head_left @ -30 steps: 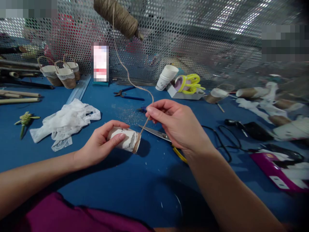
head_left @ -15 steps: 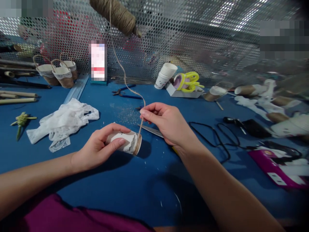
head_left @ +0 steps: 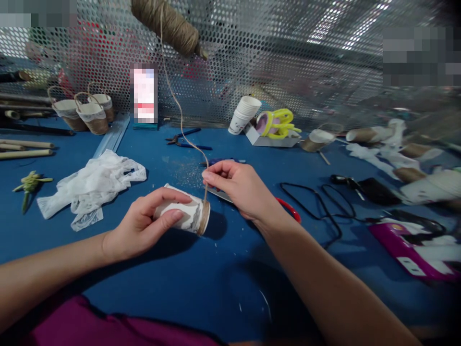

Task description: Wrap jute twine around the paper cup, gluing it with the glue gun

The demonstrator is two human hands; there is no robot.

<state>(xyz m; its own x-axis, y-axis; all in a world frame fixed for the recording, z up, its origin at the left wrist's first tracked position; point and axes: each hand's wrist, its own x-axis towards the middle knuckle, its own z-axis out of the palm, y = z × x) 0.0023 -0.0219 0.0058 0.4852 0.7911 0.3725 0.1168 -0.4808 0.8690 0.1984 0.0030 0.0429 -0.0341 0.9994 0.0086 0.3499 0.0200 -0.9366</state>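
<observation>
My left hand [head_left: 144, 221] is wrapped round a white paper cup [head_left: 188, 217], which lies tilted on its side above the table. Brown twine [head_left: 204, 218] is wound round the cup's right end. Between thumb and fingertips, my right hand [head_left: 234, 185] pinches the loose length of that twine just above the cup. From there the twine runs up to a large spool [head_left: 169, 24] hung at the perforated metal screen. Under my right hand lies a pair of scissors with a red handle [head_left: 289, 210], partly hidden by the wrist.
Pliers [head_left: 187, 140] and white lace [head_left: 103, 185] lie on the blue table. Small twine-wrapped baskets [head_left: 92, 119] stand at the back left. Stacked paper cups [head_left: 245, 115] lean against a white box [head_left: 273, 139]. A black cord [head_left: 317, 206] and a purple packet [head_left: 392, 250] are at right.
My right hand has moved slightly down and left with the twine, closer to the cup. The cup has turned slightly in my left hand. The red scissor handle now shows beside my right wrist.
</observation>
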